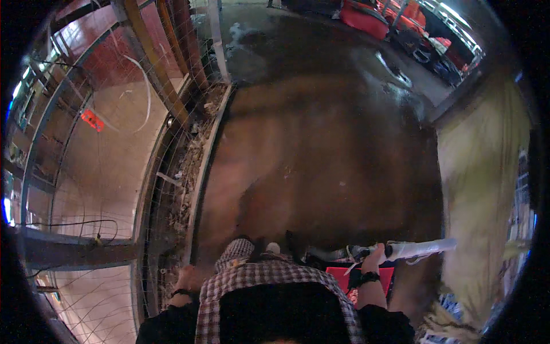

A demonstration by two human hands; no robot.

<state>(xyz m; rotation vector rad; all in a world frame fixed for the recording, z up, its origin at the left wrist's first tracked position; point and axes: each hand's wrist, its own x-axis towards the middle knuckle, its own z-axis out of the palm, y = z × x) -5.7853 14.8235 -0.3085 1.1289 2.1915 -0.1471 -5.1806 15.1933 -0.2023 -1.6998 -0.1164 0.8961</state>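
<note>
Bar [421, 248], pale wrap on its outer stretch, sits at approx 4 o'clock, running roughly level. R hand [373, 258], btwn 4 & 5, has its fingers curled round it, i.e. gripping, near where the pale wrap starts; bar's inner part is darker & blurred, exact make-up unclear. Dark band [369, 277] on the R wrist. Red container [344, 277], or smth like it, shows at abt 5 o'clock, beneath the R forearm; can't tell if it's joined to the bar.

L hand [189, 279] is low at approx 7 o'clock, next to the wire mesh [157, 198]; blurred, so can't tell if its fingers are open or closed, or if it touches anything. Checked garment [275, 269] w/ a black front is at 6.

Brown floor [326, 155], smooth, fills the middle, w/ shiny patches btwn 1 & 2. Ledge w/ loose debris [189, 166] edges it at 9, along the mesh. Behind the mesh: orange-red tag [92, 120] btwn 9 & 10, white strip [148, 94] at 10, pale panel [109, 172] at 9. Yellowish sheet [478, 166] hangs at 3. Red bulky item [366, 20] far off at 1.
</note>
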